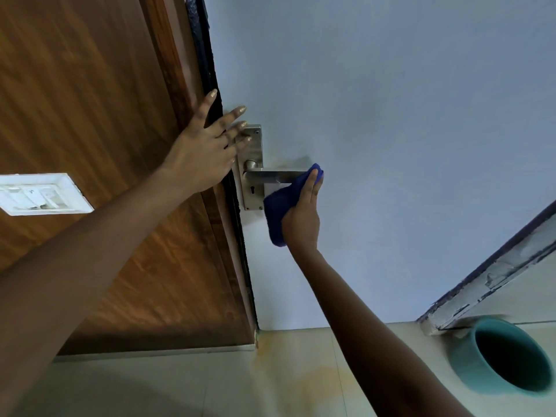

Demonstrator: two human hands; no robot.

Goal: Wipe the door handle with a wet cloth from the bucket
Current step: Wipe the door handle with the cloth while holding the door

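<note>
Door handle (pixel 276 175), a brushed metal lever on a long backplate (pixel 252 167) with a keyhole, sits on the pale blue door (pixel 391 115) just beside its edge, the lever pointing away from the wooden frame (pixel 90 100). The right hand (pixel 302 218) is bunched around a blue cloth (pixel 281 206), its fingers (pixel 313 183) curled closed on the fabric and pressing the upper fold against the far end of the lever; the rest of the cloth hangs down below the handle, against the door. The left hand (pixel 200 152) is spread flat with its fingers open and holding nothing, the palm across the dark gap between frame and door, the fingertips resting on the top of the backplate. A white switch plate (pixel 42 194) is set into the wood panel to the left. Down on the tiled floor (pixel 240 386), off to the right and well apart from the handle, stands a teal bucket (pixel 499 356), its inside too dark to see into. A yellowish stain marks the tiles near the bottom corner of the door.
</note>
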